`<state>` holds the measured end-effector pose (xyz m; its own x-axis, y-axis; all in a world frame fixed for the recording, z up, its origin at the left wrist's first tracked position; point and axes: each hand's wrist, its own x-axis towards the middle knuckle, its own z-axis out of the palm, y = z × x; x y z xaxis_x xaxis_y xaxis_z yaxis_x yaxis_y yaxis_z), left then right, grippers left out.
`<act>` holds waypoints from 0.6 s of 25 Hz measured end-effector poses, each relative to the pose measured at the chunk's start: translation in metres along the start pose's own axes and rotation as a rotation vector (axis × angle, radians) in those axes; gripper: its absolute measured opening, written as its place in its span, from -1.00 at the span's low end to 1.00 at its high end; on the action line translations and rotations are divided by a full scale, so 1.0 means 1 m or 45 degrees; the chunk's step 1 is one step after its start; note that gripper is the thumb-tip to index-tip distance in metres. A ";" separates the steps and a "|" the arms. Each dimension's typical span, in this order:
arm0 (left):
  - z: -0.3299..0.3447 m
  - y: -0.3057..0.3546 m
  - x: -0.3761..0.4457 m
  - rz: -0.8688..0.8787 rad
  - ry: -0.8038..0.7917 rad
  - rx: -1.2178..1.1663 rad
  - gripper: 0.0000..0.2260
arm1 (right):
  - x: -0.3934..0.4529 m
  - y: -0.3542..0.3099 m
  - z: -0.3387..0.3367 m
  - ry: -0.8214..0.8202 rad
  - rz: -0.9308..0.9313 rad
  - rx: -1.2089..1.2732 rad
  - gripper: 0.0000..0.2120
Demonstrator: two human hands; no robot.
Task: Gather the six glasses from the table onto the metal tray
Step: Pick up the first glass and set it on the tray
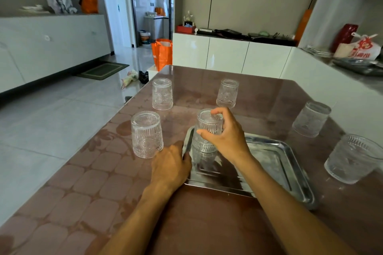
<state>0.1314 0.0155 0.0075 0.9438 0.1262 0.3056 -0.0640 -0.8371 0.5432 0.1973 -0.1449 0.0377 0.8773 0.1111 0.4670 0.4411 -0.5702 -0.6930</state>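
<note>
Right hand [222,134]: wrapped around an upside-down glass, thumb on one side and fingers curled over the base on top, gripping it firmly.
Held glass [207,130]: inverted, at the tray's far-left corner; whether its rim is touching the tray floor I cannot tell.
Left hand [171,164]: knuckles up on the surface, fingers pressed against the tray's left rim; open or closed around the rim, I cannot tell.
Metal tray [290,170]: shiny and rectangular, sitting right of centre on the surface, nothing else on it but that one glass.
Near-left glass [146,134]: upside down on the surface, just beside the left hand and close to the tray's left edge.
Far-left glass [162,93]: inverted, near the surface's left edge, well beyond the tray.
Far-middle glass [227,93]: inverted, straight past the held glass toward the far edge.
Right-edge glass [311,118]: inverted, beyond the tray's far-right corner.
Near-right glass [352,158]: standing by the surface's right edge, just beside the tray's right rim.
Surface [207,223]: brownish, patterned cover, glossy.
</note>
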 end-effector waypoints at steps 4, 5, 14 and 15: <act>-0.004 0.005 -0.001 -0.044 -0.026 0.005 -0.77 | -0.002 0.002 -0.001 -0.070 0.006 0.035 -0.43; -0.007 0.008 -0.004 -0.058 -0.009 0.036 -0.76 | -0.004 0.002 -0.002 -0.117 0.027 0.046 -0.36; -0.052 -0.030 0.015 -0.376 0.644 -0.479 -0.03 | -0.074 -0.016 -0.029 -0.110 0.233 0.238 -0.37; -0.048 -0.036 0.017 -0.446 0.494 -0.630 0.05 | -0.082 -0.020 -0.031 -0.136 0.223 0.267 -0.38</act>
<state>0.1346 0.0738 0.0307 0.7582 0.6004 0.2542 -0.0047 -0.3848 0.9230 0.1107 -0.1675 0.0305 0.9535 0.1171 0.2777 0.3012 -0.4091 -0.8614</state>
